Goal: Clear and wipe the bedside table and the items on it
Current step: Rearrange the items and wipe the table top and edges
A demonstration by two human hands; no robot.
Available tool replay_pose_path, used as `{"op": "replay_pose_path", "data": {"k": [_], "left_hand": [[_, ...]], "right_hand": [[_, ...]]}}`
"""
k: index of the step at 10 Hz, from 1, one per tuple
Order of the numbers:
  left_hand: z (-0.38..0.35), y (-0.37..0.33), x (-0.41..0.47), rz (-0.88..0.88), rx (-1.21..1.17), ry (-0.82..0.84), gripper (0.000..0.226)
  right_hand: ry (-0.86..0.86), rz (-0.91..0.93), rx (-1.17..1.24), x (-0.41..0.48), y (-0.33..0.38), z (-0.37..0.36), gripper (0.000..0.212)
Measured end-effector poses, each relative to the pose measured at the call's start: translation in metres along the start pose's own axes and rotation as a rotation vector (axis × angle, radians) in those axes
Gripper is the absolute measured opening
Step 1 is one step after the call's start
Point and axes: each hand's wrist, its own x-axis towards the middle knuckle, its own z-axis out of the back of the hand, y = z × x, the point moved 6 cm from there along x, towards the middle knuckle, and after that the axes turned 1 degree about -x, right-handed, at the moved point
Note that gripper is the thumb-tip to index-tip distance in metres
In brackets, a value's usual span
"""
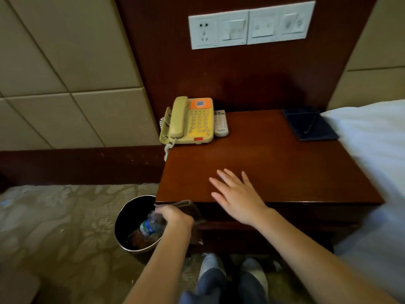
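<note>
Plastic bottle [151, 224] sits at the mouth of the waste bin [127, 218], on the floor just beside the table [274, 163]. Left hand [175, 217] fingers closed around the bottle's top, a brown cloth [186, 208] tucked against the same hand. Right hand [236, 194] flat, fingers spread, holding nothing, at the table's front edge. Judgement: release the bottle inside the rim, retain the cloth. Telephone [189, 120], remote [221, 123], dark folder [309, 125] remain on the table.

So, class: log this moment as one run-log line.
left hand: holds plastic bottle and brown cloth over bin | right hand: open above bedside table | phone, remote: uncleared
</note>
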Motion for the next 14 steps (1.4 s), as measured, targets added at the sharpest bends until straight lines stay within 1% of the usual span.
{"op": "replay_pose_path", "data": {"k": [1, 2, 3, 4, 5, 6, 7, 8, 9, 10, 11, 12, 13, 14], "left_hand": [[-0.007, 0.055, -0.032, 0.189, 0.235, 0.083, 0.051], [-0.01, 0.104, -0.075, 0.358, 0.169, 0.143, 0.049], [-0.011, 0.15, -0.115, 0.433, 0.215, 0.235, 0.051], [-0.01, 0.167, -0.13, 0.348, 0.368, 0.306, 0.056], [-0.01, 0.165, -0.127, 0.481, 0.336, 0.288, 0.055], [-0.015, 0.156, -0.125, 0.513, 0.413, 0.306, 0.057], [-0.016, 0.125, -0.137, 0.382, 0.463, 0.3, 0.053], [-0.027, 0.083, -0.122, 0.281, 0.481, 0.265, 0.056], [-0.025, 0.039, -0.099, 0.11, 0.489, 0.195, 0.058], [-0.025, 0.025, -0.099, -0.183, 0.754, 0.302, 0.048], [-0.015, 0.043, -0.091, -0.391, 1.078, 0.268, 0.064], [-0.015, 0.067, -0.09, -1.006, 1.763, 0.394, 0.064], [-0.021, 0.074, -0.094, -1.403, 2.04, 0.547, 0.063], [-0.035, 0.079, -0.103, -1.494, 2.139, 0.731, 0.066]], "right_hand": [[-0.106, -0.197, 0.026, -0.033, -0.067, 0.028, 0.051], [-0.187, -0.392, 0.08, -0.071, -0.126, 0.047, 0.047], [-0.218, -0.437, 0.066, -0.109, -0.159, 0.051, 0.044], [-0.171, -0.486, 0.091, -0.136, -0.184, 0.046, 0.044], [-0.112, -0.53, 0.1, -0.148, -0.198, 0.041, 0.047], [-0.061, -0.51, 0.069, -0.153, -0.201, 0.034, 0.051], [-0.052, -0.496, 0.042, -0.158, -0.203, 0.031, 0.052], [-0.045, -0.496, 0.045, -0.16, -0.203, 0.03, 0.052], [-0.037, -0.501, 0.061, -0.159, -0.202, 0.029, 0.054], [-0.048, -0.49, 0.038, -0.162, -0.199, 0.025, 0.058], [-0.052, -0.474, 0.019, -0.166, -0.201, 0.023, 0.06], [-0.051, -0.473, 0.024, -0.165, -0.202, 0.023, 0.06], [-0.057, -0.484, 0.007, -0.165, -0.202, 0.021, 0.061], [-0.086, -0.499, -0.012, -0.164, -0.2, 0.02, 0.061]]}}
